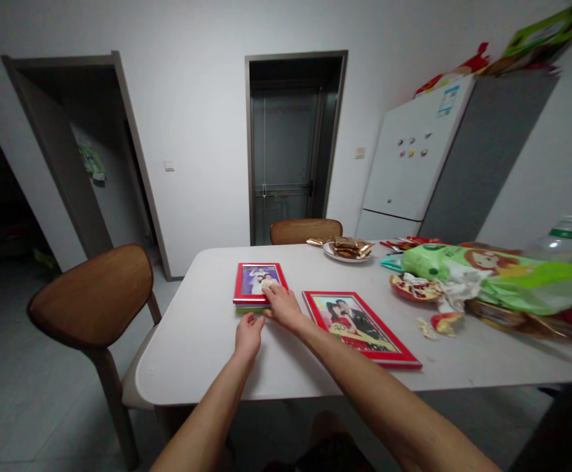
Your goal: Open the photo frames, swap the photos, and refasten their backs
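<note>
A small red picture frame [237,288] lies on the table, its photo facing up, with a yellow-green layer showing under its near edge. My right hand [283,307] grips its near right corner, fingers over the top and thumb at the near side. Just in front of that edge is my left hand [248,335], its fingers curled together; I see nothing in them. To the right, a larger red picture frame [398,358] with a photo of two people rests flat, close to my right forearm.
Gold-wrapped packets [349,246] sit on a white plate [347,258] at the back of the white table [202,341]. Opened pomegranate pieces [416,288], tissue, a green plastic bag [443,262] and a clear jar [564,242] crowd the right side. Brown chairs [92,295] stand left and behind.
</note>
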